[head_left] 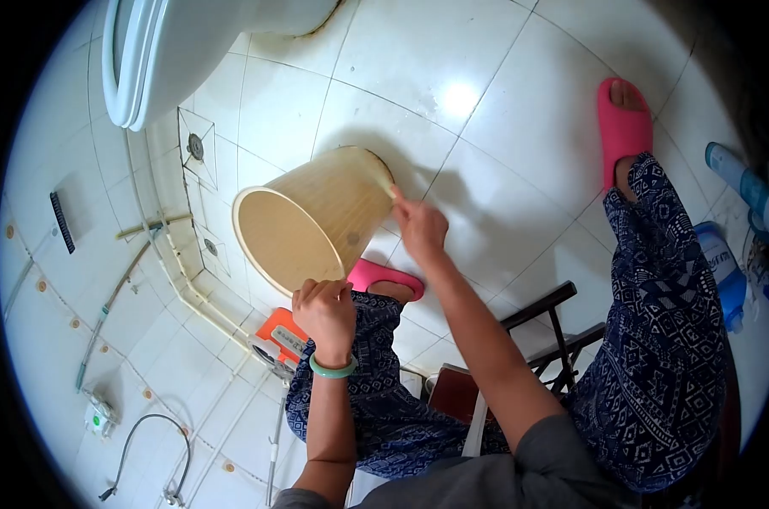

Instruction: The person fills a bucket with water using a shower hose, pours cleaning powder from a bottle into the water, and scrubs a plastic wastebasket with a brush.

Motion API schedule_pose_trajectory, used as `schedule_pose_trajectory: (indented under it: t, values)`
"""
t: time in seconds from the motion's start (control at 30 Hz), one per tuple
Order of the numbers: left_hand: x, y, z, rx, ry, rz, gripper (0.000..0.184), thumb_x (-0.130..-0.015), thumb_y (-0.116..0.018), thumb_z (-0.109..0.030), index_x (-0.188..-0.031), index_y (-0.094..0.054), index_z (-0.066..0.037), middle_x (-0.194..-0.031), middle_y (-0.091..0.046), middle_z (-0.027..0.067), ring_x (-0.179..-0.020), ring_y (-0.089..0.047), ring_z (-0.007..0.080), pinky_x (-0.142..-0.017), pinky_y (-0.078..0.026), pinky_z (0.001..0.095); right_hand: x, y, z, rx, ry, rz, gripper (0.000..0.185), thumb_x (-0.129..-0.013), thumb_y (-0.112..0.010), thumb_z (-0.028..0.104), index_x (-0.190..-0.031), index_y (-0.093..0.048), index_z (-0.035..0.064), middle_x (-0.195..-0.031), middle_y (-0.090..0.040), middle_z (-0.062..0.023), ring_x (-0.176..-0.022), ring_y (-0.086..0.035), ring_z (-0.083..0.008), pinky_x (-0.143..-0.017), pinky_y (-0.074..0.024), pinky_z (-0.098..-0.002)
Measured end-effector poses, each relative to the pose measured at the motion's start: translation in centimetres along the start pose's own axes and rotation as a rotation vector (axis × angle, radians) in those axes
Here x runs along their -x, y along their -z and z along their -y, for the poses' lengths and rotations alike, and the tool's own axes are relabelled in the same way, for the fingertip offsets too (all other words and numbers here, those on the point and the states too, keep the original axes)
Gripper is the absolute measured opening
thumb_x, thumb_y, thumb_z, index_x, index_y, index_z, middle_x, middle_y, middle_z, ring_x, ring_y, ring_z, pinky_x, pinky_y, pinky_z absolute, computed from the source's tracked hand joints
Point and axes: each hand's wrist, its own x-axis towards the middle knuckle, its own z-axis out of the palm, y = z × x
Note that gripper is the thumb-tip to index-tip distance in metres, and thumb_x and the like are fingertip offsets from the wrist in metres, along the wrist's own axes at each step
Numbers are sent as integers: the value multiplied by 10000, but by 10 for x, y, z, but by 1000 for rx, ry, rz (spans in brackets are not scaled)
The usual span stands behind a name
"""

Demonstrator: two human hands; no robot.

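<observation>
A cream-coloured plastic bin [338,204] lies tilted over the tiled floor, its wide mouth facing the left and its base toward the upper right. My left hand [323,316], with a pale green bangle on the wrist, is closed on the bin's rim at the near side. At the base end, my right hand [422,229] is closed around a thin pale tool [388,181] that meets the bin's outer side. The tool's kind is unclear because the fingers and the bin's similar colour obscure it. Inside the bin, the visible wall is plain and yellowish.
A white toilet [176,64] stands at upper left, near a floor drain [195,146]. Pipes [189,293] run along the wall. An orange object [281,332] sits beside my left leg. Blue bottles [724,267] are at far right, past my pink slippers [614,119] and a dark chair frame [558,331].
</observation>
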Motion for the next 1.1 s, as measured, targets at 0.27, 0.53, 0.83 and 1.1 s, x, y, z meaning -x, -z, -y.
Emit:
schedule_pose_trajectory:
  t: [0.27, 0.53, 0.83, 1.1]
  values:
    - [-1, 6, -5, 18, 12, 16, 108, -522, -762, -82, -584, -676, -102, -554, -549, 50, -557, -527, 237, -555, -422, 353, 25, 0, 0, -118, 21, -116, 243, -856, -589, 200, -1085, -673, 198, -607, -555, -125, -601, -584, -298, -583, -451, -394]
    - [-1, 9, -8, 48, 25, 35, 58, -557, -702, -51, -570, -647, -68, -561, -593, 55, -578, -535, 214, -565, -393, 347, 12, -11, -46, -121, -68, -71, 309, -856, -552, 155, -1151, -632, 200, -660, -595, -108, -603, -593, -283, -556, -434, -387]
    - [2, 6, -1, 131, 29, 13, 108, -539, -757, -61, -584, -663, -91, -554, -549, 60, -565, -527, 242, -549, -398, 351, 24, -9, -55, 25, -125, 4, 293, -842, -581, 178, -1128, -641, 195, -705, -604, -143, -674, -604, -317, -602, -448, -431]
    - [7, 10, -4, 157, 14, 25, 101, -553, -745, -61, -576, -649, -84, -540, -544, 59, -549, -522, 234, -555, -395, 347, -6, 0, -34, 173, 136, -163, 257, -863, -567, 168, -1098, -662, 125, -637, -594, -152, -557, -569, -324, -522, -445, -395]
